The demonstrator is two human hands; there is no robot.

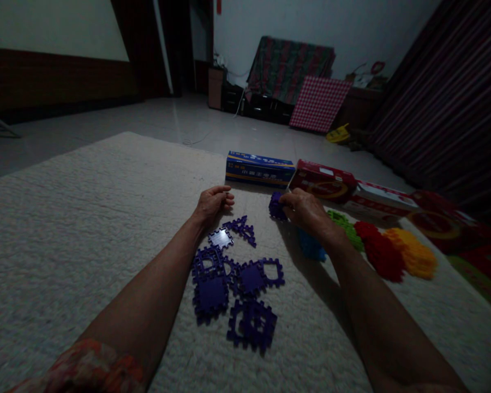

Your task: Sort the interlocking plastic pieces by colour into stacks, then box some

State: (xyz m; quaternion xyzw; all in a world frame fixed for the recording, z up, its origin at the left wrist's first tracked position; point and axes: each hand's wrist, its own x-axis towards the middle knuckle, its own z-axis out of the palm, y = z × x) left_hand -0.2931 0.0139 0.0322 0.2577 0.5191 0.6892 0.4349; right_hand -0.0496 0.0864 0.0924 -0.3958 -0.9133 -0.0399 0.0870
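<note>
My right hand [307, 212] grips a small stack of purple interlocking tiles [276, 206] with notched edges, low over the mat. My left hand [213, 207] is beside the loose purple pieces, its fingers loosely bent and apart with nothing seen in them. Just below it lie a shiny purple square tile [221, 238] and purple triangular frames [243, 229]. Nearer to me, several purple square tiles [211, 295] and a square frame [273, 272] overlap in a loose spread. An overlapping group of purple cut-out tiles [253, 325] lies closest to me.
Blue pieces [312, 245] lie partly hidden under my right forearm. Green [347, 229], red [379, 251] and yellow [411, 252] piles sit to its right. A blue box [259, 169] and red boxes [325, 181] line the far and right sides of the cream mat [106, 218].
</note>
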